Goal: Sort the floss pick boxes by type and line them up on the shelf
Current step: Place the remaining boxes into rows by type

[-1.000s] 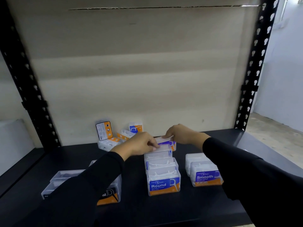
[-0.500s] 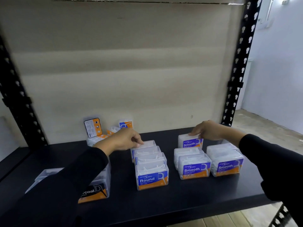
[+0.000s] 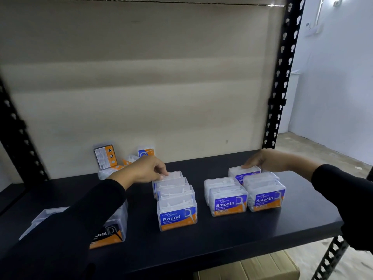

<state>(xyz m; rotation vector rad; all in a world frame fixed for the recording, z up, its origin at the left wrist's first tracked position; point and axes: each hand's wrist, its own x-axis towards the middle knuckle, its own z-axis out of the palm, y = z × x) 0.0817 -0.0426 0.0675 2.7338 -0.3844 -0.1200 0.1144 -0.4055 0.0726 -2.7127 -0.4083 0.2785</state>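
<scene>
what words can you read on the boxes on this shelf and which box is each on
"Round", with "Dental Flosser" beneath: front box of the middle row.
"Smooth": front box of the next row.
"Smooth": front box of the rightmost row.
"Sm...", partly hidden: box under the right hand.
"...coal", cut off by the sleeve: dark-labelled box at left.
Small brand lines and the back panel of the upright box at the rear: too blurred.

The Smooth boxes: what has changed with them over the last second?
The right hand carried a Smooth box from the middle, rightward, and now rests on it behind the two Smooth rows. The left hand has stayed on the rearmost Round box. The loose pile at the back looks unmoved.
</scene>
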